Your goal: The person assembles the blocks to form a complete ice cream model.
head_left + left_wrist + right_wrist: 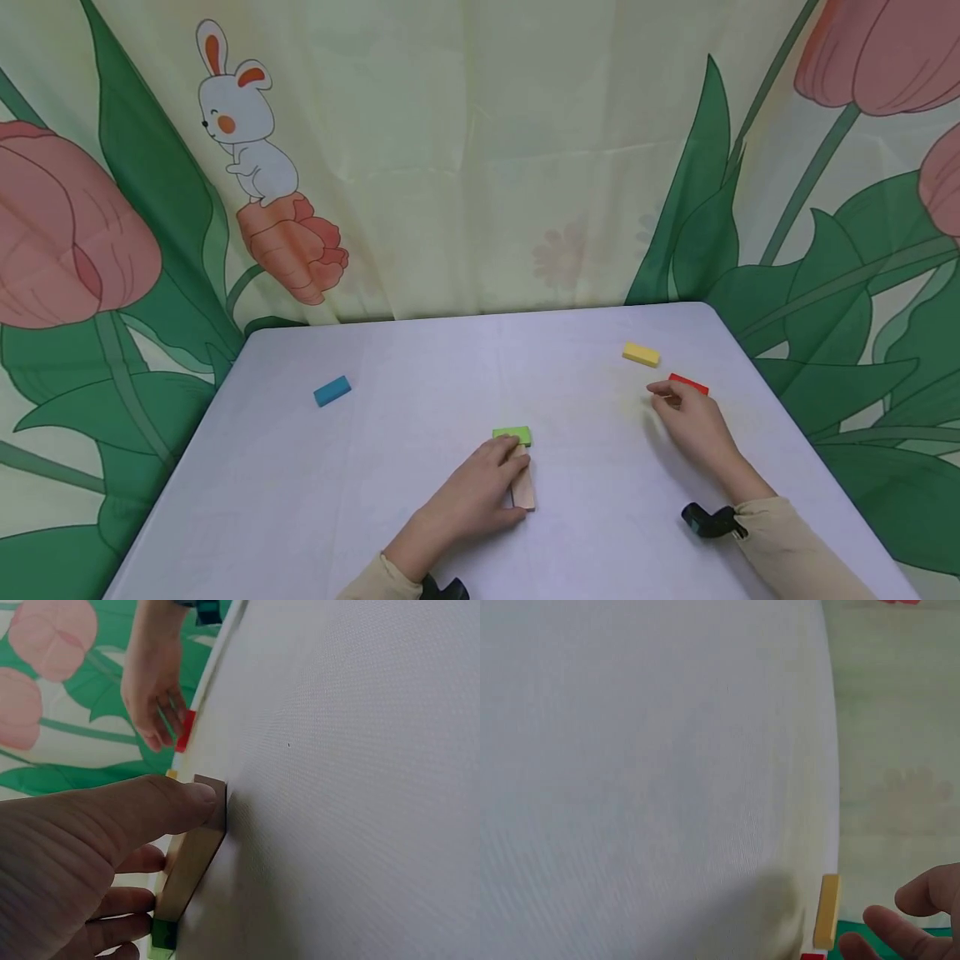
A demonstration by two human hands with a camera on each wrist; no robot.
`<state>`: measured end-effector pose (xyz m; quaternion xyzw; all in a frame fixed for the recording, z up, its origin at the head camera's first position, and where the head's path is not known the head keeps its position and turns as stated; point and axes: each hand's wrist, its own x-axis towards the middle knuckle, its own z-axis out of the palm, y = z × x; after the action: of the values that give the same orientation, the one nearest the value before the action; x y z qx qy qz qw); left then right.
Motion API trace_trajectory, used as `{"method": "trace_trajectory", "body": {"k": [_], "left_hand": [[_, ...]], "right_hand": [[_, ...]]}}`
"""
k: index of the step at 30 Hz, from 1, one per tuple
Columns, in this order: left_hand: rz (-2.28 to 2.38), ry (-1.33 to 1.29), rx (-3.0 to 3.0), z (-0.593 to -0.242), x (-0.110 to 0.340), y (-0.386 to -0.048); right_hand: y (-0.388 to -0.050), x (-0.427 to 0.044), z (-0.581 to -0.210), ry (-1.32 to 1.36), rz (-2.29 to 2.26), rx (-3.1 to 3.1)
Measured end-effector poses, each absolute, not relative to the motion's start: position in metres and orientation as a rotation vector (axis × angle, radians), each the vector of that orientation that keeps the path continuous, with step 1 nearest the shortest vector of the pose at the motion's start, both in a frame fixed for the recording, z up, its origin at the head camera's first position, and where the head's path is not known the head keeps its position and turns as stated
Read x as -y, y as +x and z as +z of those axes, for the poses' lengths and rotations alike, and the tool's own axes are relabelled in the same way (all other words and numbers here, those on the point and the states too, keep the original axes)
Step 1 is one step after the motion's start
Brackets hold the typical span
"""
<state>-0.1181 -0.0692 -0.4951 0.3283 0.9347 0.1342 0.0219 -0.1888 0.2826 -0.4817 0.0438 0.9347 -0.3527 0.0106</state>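
Near the middle of the table, the left hand [480, 492] holds a plain wooden block [523, 487], its thumb at the near end and its fingers along the side and far end. A green block [512, 435] lies crosswise at the wooden block's far end, by the fingertips. In the left wrist view the thumb presses the end face of the wooden block [190, 870]. The right hand [692, 421] hovers beside a red block [688, 384], fingers loosely bent with nothing between them. A yellow block [641, 354] lies just beyond it, also visible as a yellow block [827, 911] in the right wrist view.
A blue block [332, 391] lies at the left of the white table [420, 367]. Behind the table's far edge hangs a curtain [465, 167] printed with tulips and a rabbit. Black wrist devices sit at both cuffs.
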Motion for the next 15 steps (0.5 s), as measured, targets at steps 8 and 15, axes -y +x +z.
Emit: {"method": "trace_trajectory", "body": {"k": [8, 15], "left_hand": [[0.428, 1.02, -2.875, -0.498, 0.072, -0.12], [0.437, 1.029, -2.865, -0.498, 0.073, -0.121]], "right_hand": [[-0.204, -0.309, -0.486, 0.277, -0.978, -3.096], [-0.214, -0.334, -0.488, 0.426, -0.976, -3.06]]}}
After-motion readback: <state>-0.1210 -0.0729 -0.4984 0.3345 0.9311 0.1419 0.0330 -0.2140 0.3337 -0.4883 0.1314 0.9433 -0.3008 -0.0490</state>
